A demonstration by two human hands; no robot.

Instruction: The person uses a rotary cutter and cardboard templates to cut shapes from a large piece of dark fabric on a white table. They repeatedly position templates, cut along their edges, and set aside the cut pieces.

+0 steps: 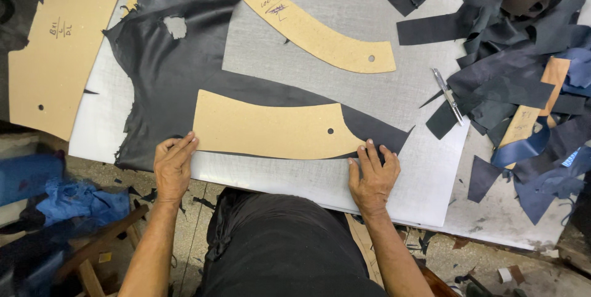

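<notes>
A tan cardboard pattern piece (271,132), curved along its top edge and punched with a small hole, is laid flat on a sheet of black leather (166,69) near the front edge of the pale grey surface (425,174). The board looks stiff and light, likely to skate on the smooth hide unless pressed; it is best held by its flat ends or edges. The leather appears soft, limp and thin, with a torn hole and ragged margins, so it would drape if lifted. The left hand (173,164) is pressed flat, fingers together, at the pattern's lower left corner. The right hand (373,174) is laid down with fingers slightly spread at the lower right corner. Further off, a second curved pattern (314,26), a large board (61,44), a metal knife (447,95) and a heap of dark offcuts (523,57) are seen.
</notes>
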